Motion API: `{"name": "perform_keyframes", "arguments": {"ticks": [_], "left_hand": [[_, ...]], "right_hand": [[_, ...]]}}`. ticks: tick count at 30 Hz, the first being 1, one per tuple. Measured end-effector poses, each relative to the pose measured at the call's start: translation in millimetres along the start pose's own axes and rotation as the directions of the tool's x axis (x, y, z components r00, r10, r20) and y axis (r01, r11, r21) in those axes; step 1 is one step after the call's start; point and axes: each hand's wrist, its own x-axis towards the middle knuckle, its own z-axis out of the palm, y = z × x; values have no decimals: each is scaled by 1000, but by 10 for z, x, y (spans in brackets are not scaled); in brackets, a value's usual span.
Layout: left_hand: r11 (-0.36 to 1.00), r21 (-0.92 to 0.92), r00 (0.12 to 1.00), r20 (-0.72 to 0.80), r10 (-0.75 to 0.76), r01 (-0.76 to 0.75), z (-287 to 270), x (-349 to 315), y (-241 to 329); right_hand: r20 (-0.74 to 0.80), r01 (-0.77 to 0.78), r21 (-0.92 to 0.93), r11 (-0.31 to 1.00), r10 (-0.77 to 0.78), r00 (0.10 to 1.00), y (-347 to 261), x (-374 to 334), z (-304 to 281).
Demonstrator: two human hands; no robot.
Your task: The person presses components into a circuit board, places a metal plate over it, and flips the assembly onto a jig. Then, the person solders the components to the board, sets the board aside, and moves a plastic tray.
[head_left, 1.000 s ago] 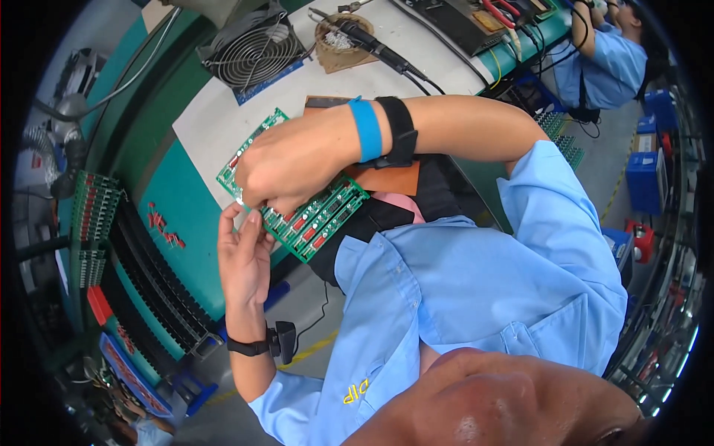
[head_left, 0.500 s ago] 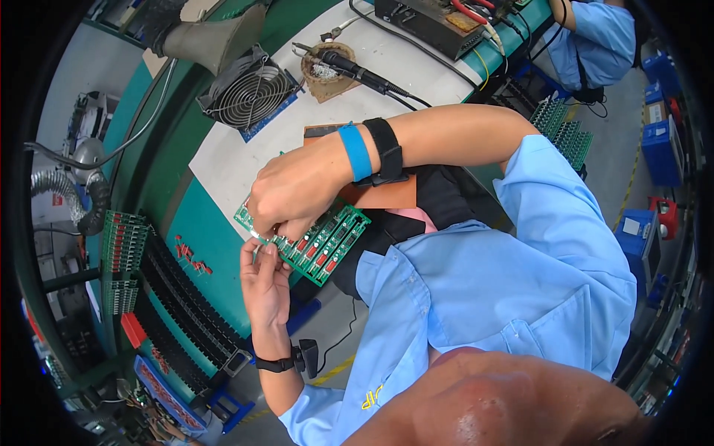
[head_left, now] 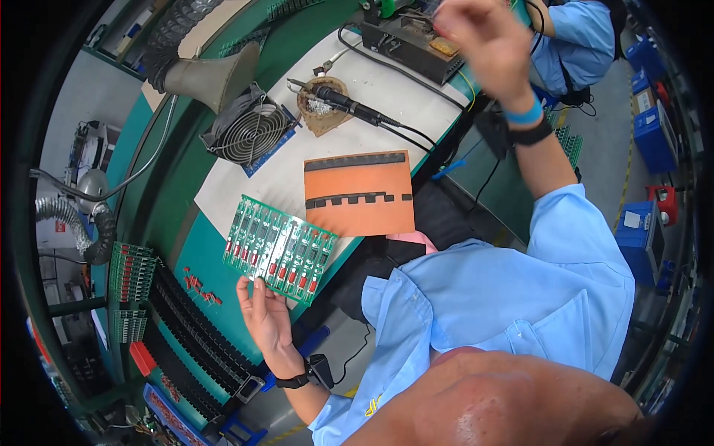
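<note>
My left hand point(head_left: 269, 321) pinches the lower edge of a green circuit board panel point(head_left: 281, 249) between thumb and fingers. The panel is tilted over the bench's front edge, with rows of red components and dark parts on it. My right hand point(head_left: 487, 46), with a blue band at the wrist, is raised at the upper right over the black equipment box. Motion smears its fingers, so I cannot make out whether anything is in them. An orange board point(head_left: 358, 182) with black notched strips lies to the right of the panel.
A soldering iron point(head_left: 338, 98) rests by a round brown holder point(head_left: 321, 111). Left of it stand a caged fan point(head_left: 255, 136) and a grey extraction hood point(head_left: 216, 76). Loose red components point(head_left: 202, 286) lie near black racks point(head_left: 197, 320). Another person's blue sleeve point(head_left: 584, 41) shows at upper right.
My right hand has left the circuit board panel and swung up to the upper right. The panel now shows fully, turned in my left hand, and the orange board is uncovered.
</note>
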Motion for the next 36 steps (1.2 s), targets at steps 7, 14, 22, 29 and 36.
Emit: {"name": "perform_keyframes", "arguments": {"ticks": [7,14,22,29,36], "left_hand": [[999,-30,1000,7,19,-19,-11,24,-66],[998,-36,996,-77,44,-46,-56,-225,16],[990,-70,974,-199,108,-124,-101,-555,13],[970,-57,914,-353,202,-236,-255,-1249,-137],[942,-34,816,-510,272,-335,-445,-1743,-267]], "right_hand": [[-163,-45,-414,909,-25,986,1494,1008,-672],[-206,-220,-146,965,188,960,870,721,-506],[504,-374,241,896,213,837,-928,-439,213],[818,-111,373,921,-270,508,-1649,-638,1818],[881,169,385,907,-416,225,-1877,-875,3427]]}}
